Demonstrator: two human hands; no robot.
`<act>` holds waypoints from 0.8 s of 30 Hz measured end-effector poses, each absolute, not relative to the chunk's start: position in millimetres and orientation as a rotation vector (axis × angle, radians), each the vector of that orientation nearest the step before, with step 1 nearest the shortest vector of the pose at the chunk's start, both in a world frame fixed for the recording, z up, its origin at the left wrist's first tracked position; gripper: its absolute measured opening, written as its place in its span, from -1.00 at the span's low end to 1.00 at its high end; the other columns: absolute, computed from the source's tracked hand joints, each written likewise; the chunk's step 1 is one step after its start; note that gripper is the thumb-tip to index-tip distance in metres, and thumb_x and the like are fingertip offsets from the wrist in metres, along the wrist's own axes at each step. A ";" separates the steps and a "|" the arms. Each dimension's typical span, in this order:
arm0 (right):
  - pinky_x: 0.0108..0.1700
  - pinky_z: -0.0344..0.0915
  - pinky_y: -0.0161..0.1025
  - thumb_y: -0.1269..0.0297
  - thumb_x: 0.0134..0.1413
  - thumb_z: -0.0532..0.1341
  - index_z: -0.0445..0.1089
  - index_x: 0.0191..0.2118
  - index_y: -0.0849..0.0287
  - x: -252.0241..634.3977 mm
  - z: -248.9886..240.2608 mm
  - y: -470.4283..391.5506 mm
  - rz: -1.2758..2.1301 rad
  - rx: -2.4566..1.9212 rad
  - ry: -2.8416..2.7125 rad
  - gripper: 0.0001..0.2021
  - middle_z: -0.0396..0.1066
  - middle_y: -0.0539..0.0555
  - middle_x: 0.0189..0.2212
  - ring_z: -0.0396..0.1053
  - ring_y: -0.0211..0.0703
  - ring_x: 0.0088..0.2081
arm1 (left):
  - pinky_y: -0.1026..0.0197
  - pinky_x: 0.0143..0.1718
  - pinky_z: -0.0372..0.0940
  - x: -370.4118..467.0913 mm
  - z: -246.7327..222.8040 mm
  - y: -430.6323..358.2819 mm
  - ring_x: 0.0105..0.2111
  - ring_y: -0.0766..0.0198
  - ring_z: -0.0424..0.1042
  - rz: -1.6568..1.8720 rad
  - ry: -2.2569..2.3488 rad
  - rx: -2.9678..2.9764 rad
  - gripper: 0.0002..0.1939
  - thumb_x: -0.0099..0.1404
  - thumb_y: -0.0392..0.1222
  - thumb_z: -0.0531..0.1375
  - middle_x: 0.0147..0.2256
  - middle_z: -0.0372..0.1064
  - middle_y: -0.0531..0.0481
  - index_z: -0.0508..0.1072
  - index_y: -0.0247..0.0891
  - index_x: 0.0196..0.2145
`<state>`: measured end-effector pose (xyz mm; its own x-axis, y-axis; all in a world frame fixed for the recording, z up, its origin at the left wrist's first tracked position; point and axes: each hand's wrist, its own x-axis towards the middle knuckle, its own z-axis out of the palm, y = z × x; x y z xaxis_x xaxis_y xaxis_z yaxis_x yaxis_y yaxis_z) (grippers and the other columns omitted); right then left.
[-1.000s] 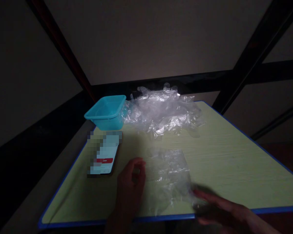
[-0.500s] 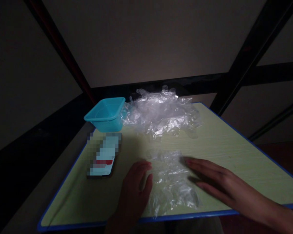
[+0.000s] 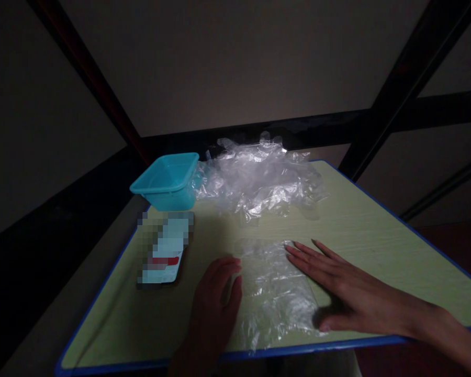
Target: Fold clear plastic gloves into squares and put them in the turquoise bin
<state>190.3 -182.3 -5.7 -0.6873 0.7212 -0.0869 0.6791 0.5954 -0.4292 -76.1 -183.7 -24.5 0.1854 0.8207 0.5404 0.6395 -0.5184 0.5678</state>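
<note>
A thin, clear plastic piece, wrinkled and roughly rectangular, lies flat at the table's near edge; it resembles a folded disposable glove. At its left edge, my left hand rests with curved fingers, thumb and fingertips apart, gripping nothing. My right hand is open on the other side, its fingers spread and their tips over the plastic's upper right corner. Its thumb is by the lower right edge. Beyond both hands sits a loose heap of clear disposable plastic gloves, with finger shapes sticking out.
A turquoise plastic basin stands at the far left, touching the heap. Closer to me lies a phone, its screen partly pixelated. The pale wood-look table has a blue rim. Dark-framed wall panels rise behind it.
My right hand has spread its fingers and moved its fingertips left and up onto the plastic's corner, its thumb lower. My left hand stays nearly in place. The view has shifted slightly.
</note>
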 end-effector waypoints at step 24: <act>0.24 -0.35 0.14 -0.05 0.08 0.12 -0.28 0.29 0.09 170.8 -5.3 -194.9 0.618 -1.082 -2.681 -0.21 -0.28 0.12 0.29 -0.25 0.08 0.28 | 0.03 0.00 0.30 -74.1 -23.9 -188.5 0.01 0.11 0.32 0.790 1.024 2.659 -0.69 0.22 -0.31 0.12 -0.02 0.36 -0.19 0.34 -0.30 -0.06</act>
<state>170.8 -194.9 -5.3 -0.7171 0.6968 0.0152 0.6199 0.6477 -0.4430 -74.1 -188.5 -23.9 0.6206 0.6666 0.4129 0.5682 -0.7452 0.3490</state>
